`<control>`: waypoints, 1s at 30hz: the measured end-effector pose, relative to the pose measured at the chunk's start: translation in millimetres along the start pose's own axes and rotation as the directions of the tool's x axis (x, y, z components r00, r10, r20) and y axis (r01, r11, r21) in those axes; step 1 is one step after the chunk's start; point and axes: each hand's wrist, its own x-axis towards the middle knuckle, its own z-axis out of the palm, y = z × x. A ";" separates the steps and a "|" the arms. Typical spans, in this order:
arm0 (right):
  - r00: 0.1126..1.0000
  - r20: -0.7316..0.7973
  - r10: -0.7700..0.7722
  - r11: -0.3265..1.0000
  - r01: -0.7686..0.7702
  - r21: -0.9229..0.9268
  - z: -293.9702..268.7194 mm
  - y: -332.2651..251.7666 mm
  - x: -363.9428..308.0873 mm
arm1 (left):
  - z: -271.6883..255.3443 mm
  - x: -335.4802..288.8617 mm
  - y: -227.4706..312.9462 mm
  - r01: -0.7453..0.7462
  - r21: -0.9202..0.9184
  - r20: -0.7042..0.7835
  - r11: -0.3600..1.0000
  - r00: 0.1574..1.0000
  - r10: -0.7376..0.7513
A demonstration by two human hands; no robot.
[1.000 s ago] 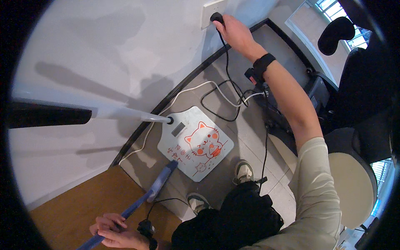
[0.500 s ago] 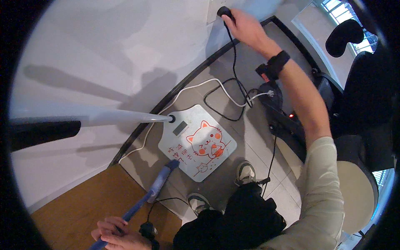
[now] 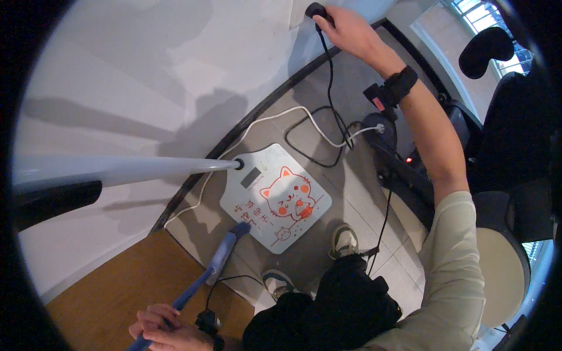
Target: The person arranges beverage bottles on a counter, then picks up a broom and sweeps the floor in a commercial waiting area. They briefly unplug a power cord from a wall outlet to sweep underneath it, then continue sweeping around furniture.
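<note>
While right grip (image 3: 353, 35) holds black plug (image 3: 316, 10) | left grip (image 3: 161, 331) clasps blue pole (image 3: 192, 291)

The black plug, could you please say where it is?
At the top of the head view, right of centre, the right hand holds the black plug at the wall socket.

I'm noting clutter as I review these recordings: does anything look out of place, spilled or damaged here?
Yes, the black cord from the plug in the right hand lies loosely looped on the tiled floor, crossing the white cord, which looks untidy. No spill or damage shows.
</note>
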 end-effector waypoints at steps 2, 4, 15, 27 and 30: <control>0.998 -0.057 0.002 0.999 -0.004 -0.034 -2.2 -9.1 -8.7 | 1.3 -0.3 -0.5 -0.003 0.000 0.004 1.000 1.000 0.003; 0.973 -0.230 -0.013 0.996 0.032 0.079 9.6 -11.5 -15.7 | 3.8 0.3 0.2 -0.007 0.013 -0.007 1.000 1.000 0.008; 0.984 -0.151 0.091 0.995 -0.084 0.050 -27.5 8.4 -58.9 | 3.5 -4.4 -1.3 0.001 0.031 -0.056 1.000 0.998 0.001; 0.994 -0.011 0.110 0.903 -0.095 0.419 110.2 -48.6 -171.7 | 11.8 -1.8 -0.7 0.024 0.040 -0.027 0.999 0.999 -0.023; 0.977 0.026 0.213 0.847 -0.198 0.493 124.7 -50.0 -184.4 | 12.5 -3.5 1.1 0.020 0.058 -0.026 0.998 0.999 -0.018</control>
